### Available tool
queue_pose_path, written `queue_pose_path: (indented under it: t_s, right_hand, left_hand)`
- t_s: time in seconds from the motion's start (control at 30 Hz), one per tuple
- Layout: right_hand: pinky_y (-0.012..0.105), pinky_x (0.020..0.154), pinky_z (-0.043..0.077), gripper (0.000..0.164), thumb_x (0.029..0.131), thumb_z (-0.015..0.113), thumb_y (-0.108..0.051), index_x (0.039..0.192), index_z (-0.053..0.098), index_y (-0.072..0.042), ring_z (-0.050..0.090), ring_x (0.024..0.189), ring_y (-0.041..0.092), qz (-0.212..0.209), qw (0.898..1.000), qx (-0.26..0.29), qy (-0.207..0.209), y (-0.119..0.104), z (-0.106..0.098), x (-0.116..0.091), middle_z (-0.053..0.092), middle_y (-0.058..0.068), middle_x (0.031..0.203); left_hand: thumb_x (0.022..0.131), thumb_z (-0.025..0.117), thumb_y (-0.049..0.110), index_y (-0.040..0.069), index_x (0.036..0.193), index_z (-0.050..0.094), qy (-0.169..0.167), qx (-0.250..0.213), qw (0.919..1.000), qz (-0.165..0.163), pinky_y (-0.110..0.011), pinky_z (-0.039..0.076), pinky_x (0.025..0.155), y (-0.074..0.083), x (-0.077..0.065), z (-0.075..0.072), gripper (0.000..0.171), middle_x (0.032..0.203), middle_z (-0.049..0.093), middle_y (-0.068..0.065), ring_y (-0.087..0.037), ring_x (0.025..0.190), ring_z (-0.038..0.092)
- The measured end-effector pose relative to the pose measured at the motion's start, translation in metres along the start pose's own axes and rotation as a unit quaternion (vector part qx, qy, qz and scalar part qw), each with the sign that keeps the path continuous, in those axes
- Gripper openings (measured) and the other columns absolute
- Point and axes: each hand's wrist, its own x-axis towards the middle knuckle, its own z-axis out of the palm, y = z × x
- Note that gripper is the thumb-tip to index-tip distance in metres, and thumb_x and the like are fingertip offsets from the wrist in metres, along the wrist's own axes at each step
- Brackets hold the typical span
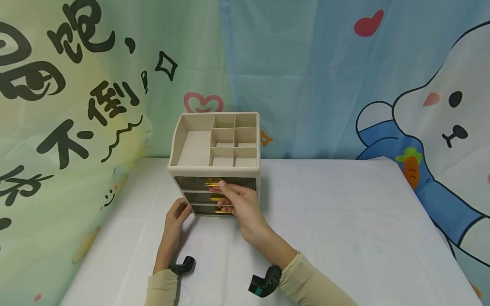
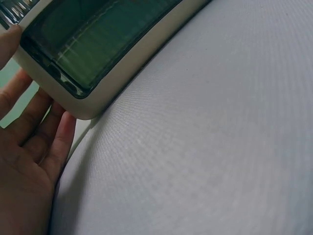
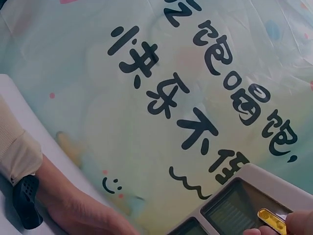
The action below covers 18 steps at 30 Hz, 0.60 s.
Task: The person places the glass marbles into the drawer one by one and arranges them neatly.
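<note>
A cream desktop drawer organizer [image 1: 214, 170] stands on the white-covered table, its open compartments on top and three dark see-through drawers in front, each with a yellow handle. My right hand [image 1: 245, 208] pinches the yellow handle [image 3: 272, 220] of the top drawer [image 1: 189, 183] between thumb and fingers. The drawer fronts sit flush with the frame. Low at the organizer's left side, my left hand [image 1: 178, 214] holds the corner. In the left wrist view its thumb [image 2: 9, 41] lies at the front edge, and its fingers [image 2: 36, 115] reach along the side wall.
White cloth [image 1: 344, 221] covers the table around the organizer. A printed curtain [image 1: 291, 85] with lettering and a cartoon animal hangs behind and at the left. Black wrist cameras [image 1: 266, 281] are strapped on both wrists.
</note>
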Motion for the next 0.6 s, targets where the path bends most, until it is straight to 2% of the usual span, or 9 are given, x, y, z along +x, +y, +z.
queue_pose_path:
  t_s: [0.33, 0.6]
  right_hand:
    - [0.025, 0.073, 0.053, 0.032, 0.102, 0.068, -0.028, 0.121, 0.074, -0.002, 0.062, 0.071, 0.008, -0.009, 1.000, -0.017, 0.003, 0.004, -0.003, -0.001, 0.080, 0.008, 0.116]
    - [0.024, 0.072, 0.052, 0.029, 0.102, 0.069, -0.025, 0.122, 0.074, -0.005, 0.062, 0.072, 0.010, -0.022, 0.999, -0.030, 0.014, 0.007, -0.017, -0.008, 0.079, 0.007, 0.116]
  left_hand:
    - [0.106, 0.061, 0.024, 0.010, 0.132, 0.061, 0.002, 0.003, 1.0000, 0.002, -0.017, 0.048, 0.097, 0.001, -0.001, -0.002, 0.029, 0.125, 0.065, 0.012, -0.002, 0.121, 0.060]
    - [0.106, 0.061, 0.022, 0.009, 0.130, 0.062, 0.008, -0.005, 1.0000, 0.001, -0.018, 0.049, 0.097, 0.001, -0.003, -0.008, 0.027, 0.121, 0.067, 0.013, -0.004, 0.118, 0.062]
